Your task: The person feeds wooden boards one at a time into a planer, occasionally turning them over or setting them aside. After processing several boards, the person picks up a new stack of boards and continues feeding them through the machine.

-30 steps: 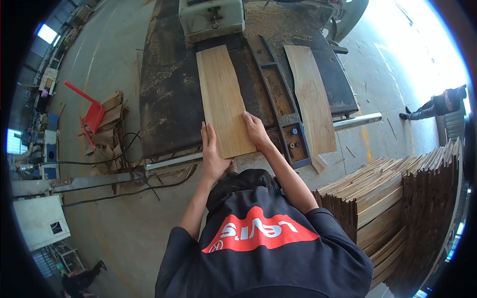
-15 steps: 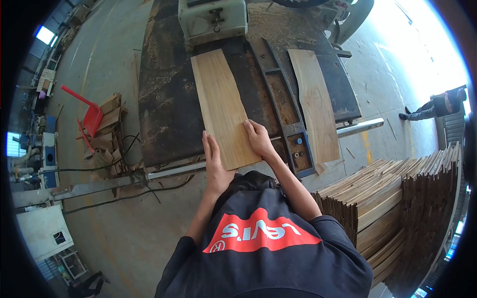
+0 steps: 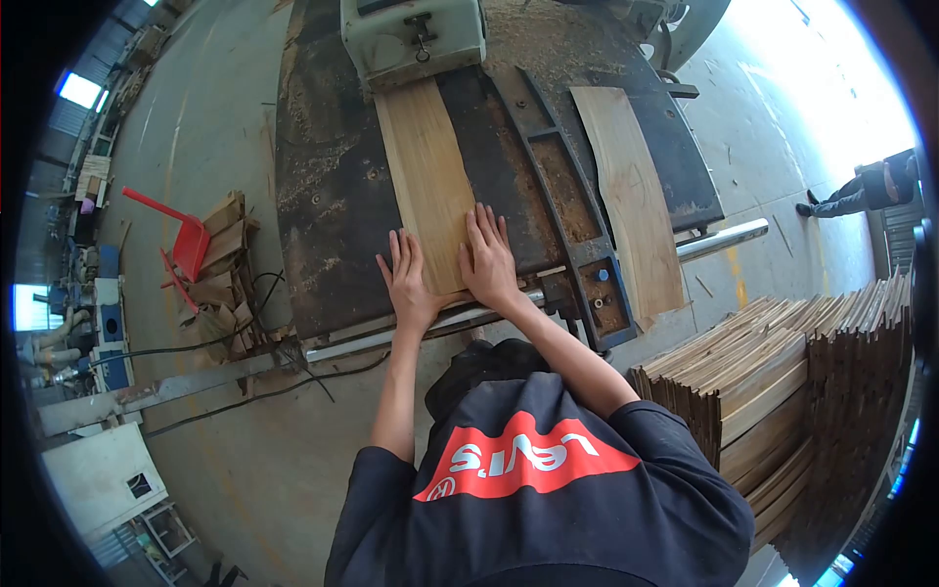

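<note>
A pale wooden board lies lengthwise on the dark machine table, its far end at or under the light-grey machine head. My left hand is at the board's near left corner, fingers stretched forward along the edge. On the near right corner rests my right hand, fingers extended and slightly spread over the wood. Both palms are close to the board's near end; how firmly they press cannot be seen. To the right runs a dark metal guide fence.
A second board lies right of the fence. Stacked boards stand at lower right. A red dustpan rests on wood scraps at left. A metal rail borders the table's front. Another person is far right.
The board has slid forward, its far end now reaching the machine head. Both hands have moved forward with it, going from its sides to fingers laid out at its near end.
</note>
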### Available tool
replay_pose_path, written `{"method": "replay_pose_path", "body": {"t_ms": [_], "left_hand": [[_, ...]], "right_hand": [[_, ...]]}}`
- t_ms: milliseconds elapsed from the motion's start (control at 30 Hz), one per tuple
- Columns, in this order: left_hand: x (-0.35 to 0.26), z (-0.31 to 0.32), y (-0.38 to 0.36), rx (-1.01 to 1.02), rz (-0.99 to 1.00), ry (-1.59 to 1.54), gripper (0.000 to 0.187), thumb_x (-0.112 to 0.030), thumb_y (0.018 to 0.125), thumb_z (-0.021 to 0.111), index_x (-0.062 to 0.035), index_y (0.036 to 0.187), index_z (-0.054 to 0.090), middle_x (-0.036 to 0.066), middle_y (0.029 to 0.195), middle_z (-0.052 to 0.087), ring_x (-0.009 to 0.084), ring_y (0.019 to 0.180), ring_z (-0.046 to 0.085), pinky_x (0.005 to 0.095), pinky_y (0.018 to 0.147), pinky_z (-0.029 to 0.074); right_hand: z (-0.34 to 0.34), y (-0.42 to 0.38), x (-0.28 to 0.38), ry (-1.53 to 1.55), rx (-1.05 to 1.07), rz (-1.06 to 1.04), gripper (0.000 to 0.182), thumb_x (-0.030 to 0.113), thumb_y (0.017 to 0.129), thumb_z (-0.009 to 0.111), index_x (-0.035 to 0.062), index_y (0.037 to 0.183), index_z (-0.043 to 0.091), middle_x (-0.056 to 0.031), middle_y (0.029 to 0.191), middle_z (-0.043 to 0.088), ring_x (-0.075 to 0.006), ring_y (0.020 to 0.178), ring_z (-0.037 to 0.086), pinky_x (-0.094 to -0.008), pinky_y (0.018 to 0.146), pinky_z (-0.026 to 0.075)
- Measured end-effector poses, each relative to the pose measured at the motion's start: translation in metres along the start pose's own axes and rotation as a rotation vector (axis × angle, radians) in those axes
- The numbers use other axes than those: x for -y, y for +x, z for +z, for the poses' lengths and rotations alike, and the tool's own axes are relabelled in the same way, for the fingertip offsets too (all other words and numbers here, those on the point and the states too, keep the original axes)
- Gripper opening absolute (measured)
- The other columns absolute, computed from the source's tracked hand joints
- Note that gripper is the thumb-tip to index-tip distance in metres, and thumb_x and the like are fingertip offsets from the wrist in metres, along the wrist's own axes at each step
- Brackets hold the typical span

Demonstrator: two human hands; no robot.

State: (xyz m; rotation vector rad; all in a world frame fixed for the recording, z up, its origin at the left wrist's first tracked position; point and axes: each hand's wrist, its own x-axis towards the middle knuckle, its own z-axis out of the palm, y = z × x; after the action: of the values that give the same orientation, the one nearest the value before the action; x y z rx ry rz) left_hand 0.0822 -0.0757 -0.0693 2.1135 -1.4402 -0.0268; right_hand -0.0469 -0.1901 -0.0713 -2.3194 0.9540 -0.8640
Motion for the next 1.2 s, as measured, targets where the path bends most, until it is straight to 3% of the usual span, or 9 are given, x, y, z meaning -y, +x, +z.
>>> {"method": "replay_pose_path", "body": {"t_ms": [167, 467, 767, 900, 967, 1100, 1133, 1167, 1200], "left_hand": [[0.008, 0.005, 0.022, 0.006, 0.012, 0.013, 0.142, -0.06, 0.052, 0.096, 0.0077, 0.159, 0.031, 0.025, 0.165, 0.035, 0.0342, 0.159, 0.022, 0.0599, 0.126, 0.01], [0.032, 0.009, 0.073, 0.028, 0.037, 0.077, 0.141, -0.064, 0.053, 0.094, 0.0075, 0.158, 0.033, 0.025, 0.165, 0.035, 0.0341, 0.159, 0.024, 0.0597, 0.126, 0.013], [0.052, 0.013, 0.135, 0.041, 0.007, 0.078, 0.133, -0.065, 0.056, 0.093, 0.0043, 0.157, 0.04, 0.025, 0.163, 0.038, 0.035, 0.158, 0.024, 0.0593, 0.125, 0.017], [0.053, 0.015, 0.146, -0.035, 0.049, 0.063, 0.134, -0.069, 0.059, 0.089, 0.0036, 0.158, 0.037, 0.026, 0.165, 0.034, 0.0368, 0.158, 0.023, 0.0596, 0.125, 0.017], [0.053, 0.016, 0.146, -0.07, 0.062, 0.02, 0.136, -0.074, 0.06, 0.087, 0.0037, 0.159, 0.035, 0.026, 0.165, 0.034, 0.0388, 0.158, 0.023, 0.0599, 0.125, 0.016], [0.051, 0.017, 0.146, -0.076, -0.017, 0.07, 0.135, -0.082, 0.064, 0.079, 0.0044, 0.158, 0.035, 0.027, 0.165, 0.033, 0.0385, 0.157, 0.023, 0.0557, 0.126, 0.018], [0.053, 0.017, 0.145, -0.079, -0.018, 0.079, 0.135, -0.081, 0.064, 0.08, 0.0048, 0.158, 0.036, 0.027, 0.165, 0.033, 0.0385, 0.157, 0.024, 0.0557, 0.126, 0.018], [0.054, 0.019, 0.147, -0.085, -0.013, 0.087, 0.135, -0.081, 0.064, 0.08, 0.0052, 0.158, 0.036, 0.026, 0.165, 0.033, 0.0385, 0.157, 0.024, 0.0557, 0.126, 0.018], [0.056, 0.02, 0.147, -0.094, -0.006, 0.083, 0.131, -0.079, 0.066, 0.081, 0.0058, 0.156, 0.039, 0.026, 0.164, 0.035, 0.0388, 0.157, 0.024, 0.0556, 0.126, 0.019]], "right_hand": [[0.012, 0.032, -0.007, 0.022, -0.11, -0.024, 0.048, 0.012, 0.096, 0.06, -0.0106, 0.138, 0.053, -0.0363, 0.145, 0.051, -0.0491, 0.139, 0.049, -0.0533, 0.121, 0.035], [0.036, 0.082, -0.011, -0.091, -0.201, 0.01, 0.044, 0.016, 0.097, 0.059, -0.0076, 0.134, 0.058, -0.031, 0.141, 0.059, -0.0422, 0.134, 0.057, -0.0525, 0.119, 0.038], [0.058, 0.145, -0.027, -0.114, -0.178, 0.058, 0.042, 0.018, 0.096, 0.06, 0.0004, 0.134, 0.058, -0.0229, 0.147, 0.057, -0.0343, 0.14, 0.053, -0.0624, 0.121, 0.028], [0.014, 0.153, -0.04, -0.127, -0.013, -0.03, 0.047, 0.024, 0.094, 0.066, 0.004, 0.136, 0.06, -0.0202, 0.15, 0.055, -0.035, 0.147, 0.045, -0.0556, 0.122, 0.031], [-0.041, 0.132, -0.049, -0.106, -0.237, -0.094, 0.047, 0.027, 0.09, 0.071, 0.0065, 0.132, 0.063, -0.0196, 0.148, 0.057, -0.0375, 0.147, 0.043, -0.0522, 0.123, 0.031], [-0.147, 0.051, -0.117, -0.428, -0.363, 0.263, 0.062, 0.037, 0.089, 0.077, 0.0109, 0.142, 0.059, -0.0189, 0.149, 0.056, -0.0428, 0.146, 0.041, -0.0578, 0.121, 0.029], [-0.169, 0.027, -0.135, -0.497, -0.251, 0.45, 0.086, 0.052, 0.082, 0.082, 0.0134, 0.152, 0.051, -0.0245, 0.158, 0.044, -0.0465, 0.15, 0.035, -0.0594, 0.123, 0.026], [-0.188, 0.012, -0.136, -0.508, -0.255, 0.452, 0.086, 0.052, 0.082, 0.082, 0.0134, 0.152, 0.051, -0.0245, 0.158, 0.044, -0.0465, 0.15, 0.035, -0.0594, 0.123, 0.026], [-0.207, -0.003, -0.129, -0.527, -0.043, 0.661, 0.101, 0.06, 0.077, 0.083, 0.0158, 0.158, 0.042, -0.0257, 0.164, 0.033, -0.0466, 0.153, 0.028, -0.0589, 0.125, 0.022]]}}
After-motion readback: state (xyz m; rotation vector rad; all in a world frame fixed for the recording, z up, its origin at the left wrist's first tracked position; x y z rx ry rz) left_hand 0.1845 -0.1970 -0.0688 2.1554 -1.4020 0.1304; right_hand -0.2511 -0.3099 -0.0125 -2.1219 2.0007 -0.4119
